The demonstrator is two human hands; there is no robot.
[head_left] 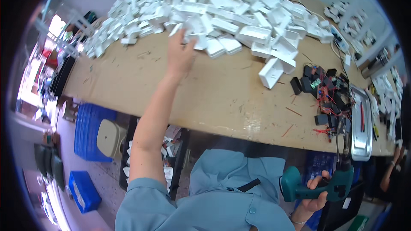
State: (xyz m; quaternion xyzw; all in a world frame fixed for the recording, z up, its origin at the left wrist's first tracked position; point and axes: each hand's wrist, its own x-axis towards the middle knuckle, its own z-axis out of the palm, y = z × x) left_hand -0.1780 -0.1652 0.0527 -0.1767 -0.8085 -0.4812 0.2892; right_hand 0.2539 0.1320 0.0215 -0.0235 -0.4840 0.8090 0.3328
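Observation:
My left hand [180, 57] reaches over the table to the near edge of a big heap of white plastic cases [222, 13]. Its thumb and fingers are spread at one white case, and I see no firm grip on it. Low on the right, my right hand [317, 190] is wrapped round a green cordless drill [338, 184]. The drill's long bit points away from me, over the table's front edge. Beyond it lies a cluster of small black boxes with red wires and circuit boards [327, 94].
A metal tray [361, 141] holding a red tool stands at the table's right. A power strip [339, 39] and cables lie behind. Below the table are a black crate [182, 162], a beige stool [110, 138] and blue bins [85, 192]. Another person's arm [389, 173] shows far right.

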